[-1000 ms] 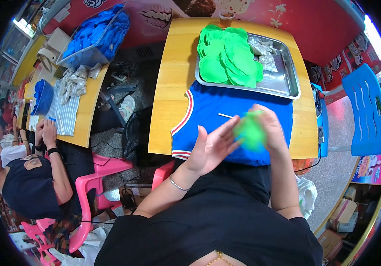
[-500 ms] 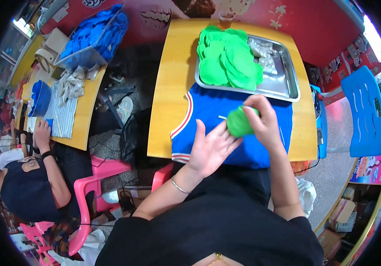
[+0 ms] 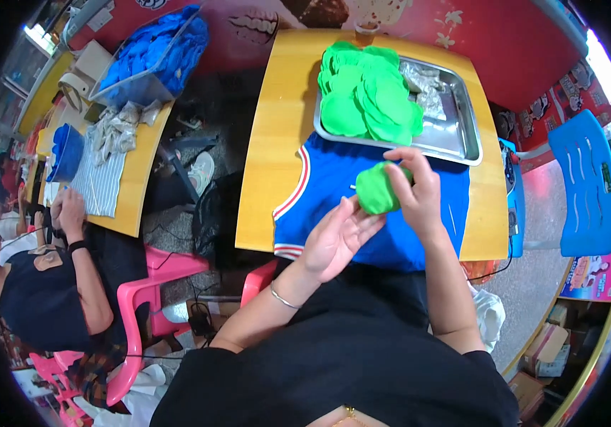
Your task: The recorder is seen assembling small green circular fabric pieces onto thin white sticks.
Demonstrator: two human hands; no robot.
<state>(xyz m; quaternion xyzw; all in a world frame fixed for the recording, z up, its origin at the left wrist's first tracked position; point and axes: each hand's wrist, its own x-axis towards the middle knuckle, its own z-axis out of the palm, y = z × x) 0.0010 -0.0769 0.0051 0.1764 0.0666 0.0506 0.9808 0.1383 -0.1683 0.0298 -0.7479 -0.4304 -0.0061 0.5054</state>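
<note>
My right hand (image 3: pixel 419 191) pinches a small round green fabric piece (image 3: pixel 378 189) between thumb and fingers, above a blue cloth (image 3: pixel 334 167). My left hand (image 3: pixel 335 240) is palm up with fingers loosely curved and apart. Its fingertips and thumb tip reach the lower left edge of the piece; whether they press on it is hard to see. A thin white stick-like bit (image 3: pixel 353 186) shows beside that edge. The blue cloth has red-and-white striped trim and lies over the near part of the table. Beyond it, many green pieces (image 3: pixel 369 92) are heaped in a metal tray (image 3: pixel 455 135).
Small clear packets (image 3: pixel 426 89) lie in the tray on the yellow table (image 3: pixel 262 156). A cup (image 3: pixel 366 32) stands at its far edge. On the left, a co-worker (image 3: pixel 49 299) sits by another table with a bin of blue pieces (image 3: pixel 152 60). A blue chair (image 3: pixel 586 185) stands right.
My left hand has gone from flat and spread to more curved, its thumb coming in to the green piece. My right hand has shifted slightly left and tilted the piece.
</note>
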